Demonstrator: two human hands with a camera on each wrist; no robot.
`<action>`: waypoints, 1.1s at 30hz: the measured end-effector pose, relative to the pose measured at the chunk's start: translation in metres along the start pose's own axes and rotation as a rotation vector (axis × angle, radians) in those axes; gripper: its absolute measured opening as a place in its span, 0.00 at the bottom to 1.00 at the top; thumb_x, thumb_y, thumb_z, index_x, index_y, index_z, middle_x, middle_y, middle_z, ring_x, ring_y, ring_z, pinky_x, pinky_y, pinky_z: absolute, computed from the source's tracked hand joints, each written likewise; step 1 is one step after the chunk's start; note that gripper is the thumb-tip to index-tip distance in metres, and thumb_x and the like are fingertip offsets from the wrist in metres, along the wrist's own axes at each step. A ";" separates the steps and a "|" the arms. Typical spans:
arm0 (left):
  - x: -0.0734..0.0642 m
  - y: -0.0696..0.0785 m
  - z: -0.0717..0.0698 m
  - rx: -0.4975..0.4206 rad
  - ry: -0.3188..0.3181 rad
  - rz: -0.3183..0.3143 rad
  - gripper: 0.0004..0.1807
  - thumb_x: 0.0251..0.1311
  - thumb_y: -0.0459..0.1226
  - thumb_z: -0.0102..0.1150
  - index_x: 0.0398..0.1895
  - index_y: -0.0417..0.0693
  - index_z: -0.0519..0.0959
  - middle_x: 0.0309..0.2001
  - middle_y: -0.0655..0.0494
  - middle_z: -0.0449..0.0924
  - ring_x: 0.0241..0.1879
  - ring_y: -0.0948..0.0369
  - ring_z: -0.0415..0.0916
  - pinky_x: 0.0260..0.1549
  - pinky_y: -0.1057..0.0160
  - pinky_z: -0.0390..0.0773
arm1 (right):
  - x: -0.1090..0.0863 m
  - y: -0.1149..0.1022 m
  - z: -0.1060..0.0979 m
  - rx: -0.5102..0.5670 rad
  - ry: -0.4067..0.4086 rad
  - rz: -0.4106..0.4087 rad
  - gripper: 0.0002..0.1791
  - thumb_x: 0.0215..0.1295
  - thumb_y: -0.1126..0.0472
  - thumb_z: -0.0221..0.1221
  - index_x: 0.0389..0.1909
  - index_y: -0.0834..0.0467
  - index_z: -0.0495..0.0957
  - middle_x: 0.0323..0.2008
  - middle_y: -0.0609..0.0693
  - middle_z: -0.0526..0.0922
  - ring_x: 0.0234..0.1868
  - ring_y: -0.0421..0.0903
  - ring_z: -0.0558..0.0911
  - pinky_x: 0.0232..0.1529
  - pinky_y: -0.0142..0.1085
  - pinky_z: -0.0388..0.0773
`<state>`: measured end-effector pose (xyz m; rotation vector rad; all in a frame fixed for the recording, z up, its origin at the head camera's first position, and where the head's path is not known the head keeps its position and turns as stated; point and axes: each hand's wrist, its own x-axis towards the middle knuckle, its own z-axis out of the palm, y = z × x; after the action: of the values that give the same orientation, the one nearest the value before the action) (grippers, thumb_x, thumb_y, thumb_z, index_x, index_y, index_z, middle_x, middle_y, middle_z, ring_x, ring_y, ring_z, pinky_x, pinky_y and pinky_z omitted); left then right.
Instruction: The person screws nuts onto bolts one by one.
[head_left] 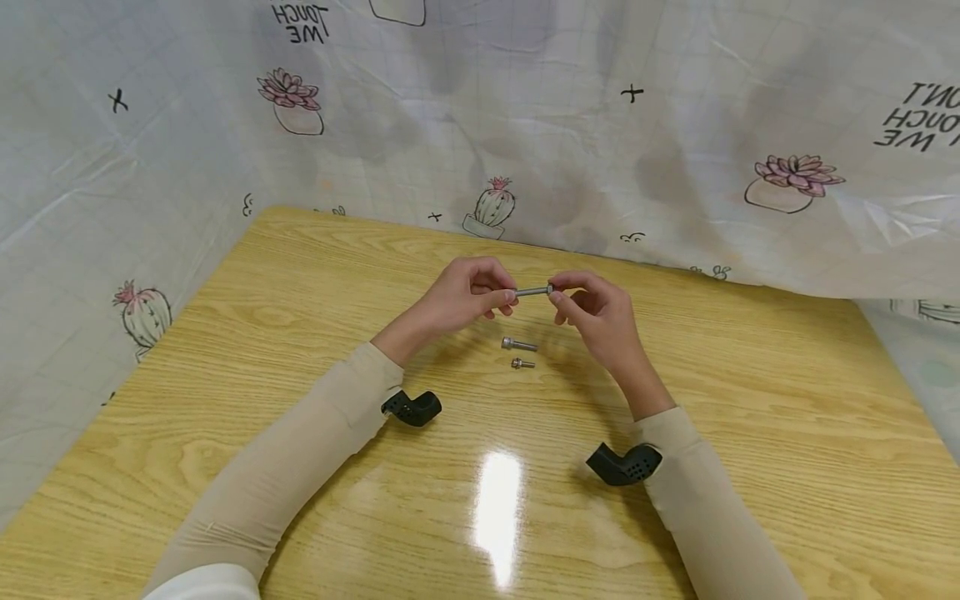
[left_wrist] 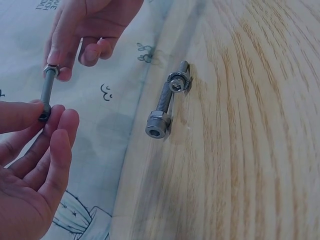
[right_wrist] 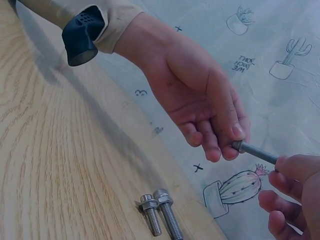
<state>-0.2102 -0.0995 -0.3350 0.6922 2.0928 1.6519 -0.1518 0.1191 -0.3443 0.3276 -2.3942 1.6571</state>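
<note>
Above the table, a long grey bolt [head_left: 531, 292] stretches between the two hands. My left hand [head_left: 467, 293] pinches its socket-head end [left_wrist: 44, 114] between thumb and fingers. At the opposite end, my right hand [head_left: 603, 317] pinches a hex nut [left_wrist: 51, 69] with thumb and index finger; its other fingers are loosely bent. Below the hands lie two more bolts, side by side. The larger socket-head bolt [head_left: 521, 344] has a nut near its head. Closer to me is a smaller bolt [head_left: 523, 363], also carrying a nut, which looks serrated in the left wrist view.
The wood-grain table [head_left: 337, 283] meets a pale printed cloth [head_left: 570, 150] hanging at the back and sides. A black wrist piece [head_left: 412, 408] sticks out from the left sleeve, and another black piece [head_left: 624, 464] from the right sleeve.
</note>
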 end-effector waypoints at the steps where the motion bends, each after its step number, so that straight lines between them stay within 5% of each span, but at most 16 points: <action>1: 0.000 0.000 0.000 0.004 0.001 0.004 0.04 0.67 0.34 0.57 0.40 0.43 0.78 0.43 0.34 0.82 0.42 0.44 0.82 0.43 0.44 0.80 | 0.000 0.000 0.000 -0.008 0.001 0.002 0.11 0.66 0.66 0.59 0.47 0.64 0.80 0.38 0.38 0.80 0.24 0.45 0.80 0.31 0.32 0.78; 11: -0.002 -0.001 0.000 0.008 0.012 0.028 0.03 0.65 0.34 0.58 0.39 0.43 0.78 0.42 0.35 0.82 0.43 0.42 0.82 0.44 0.42 0.80 | -0.001 0.002 0.000 -0.013 0.004 0.056 0.11 0.67 0.60 0.60 0.43 0.64 0.81 0.33 0.46 0.81 0.23 0.47 0.76 0.27 0.36 0.77; 16: -0.003 0.001 0.000 0.003 0.039 0.039 0.04 0.65 0.33 0.58 0.39 0.42 0.79 0.41 0.36 0.82 0.42 0.42 0.81 0.43 0.42 0.79 | -0.002 0.000 0.001 0.042 0.012 0.068 0.11 0.66 0.62 0.60 0.45 0.65 0.80 0.32 0.42 0.82 0.23 0.41 0.75 0.28 0.35 0.78; 24: -0.005 0.003 0.001 0.059 0.048 0.055 0.02 0.64 0.33 0.60 0.37 0.44 0.80 0.35 0.48 0.83 0.40 0.43 0.82 0.41 0.42 0.80 | -0.001 0.001 0.000 0.011 -0.002 0.060 0.11 0.66 0.62 0.60 0.45 0.64 0.80 0.34 0.43 0.81 0.23 0.51 0.76 0.27 0.36 0.77; 33: -0.006 0.003 0.001 0.081 0.045 0.058 0.02 0.63 0.34 0.60 0.36 0.45 0.80 0.35 0.48 0.84 0.40 0.44 0.82 0.40 0.43 0.80 | -0.001 0.001 0.000 -0.001 -0.017 0.062 0.09 0.67 0.65 0.59 0.44 0.64 0.80 0.32 0.38 0.81 0.23 0.48 0.75 0.27 0.36 0.76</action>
<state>-0.2043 -0.1013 -0.3326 0.7546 2.2015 1.6342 -0.1511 0.1199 -0.3457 0.2716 -2.4407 1.6862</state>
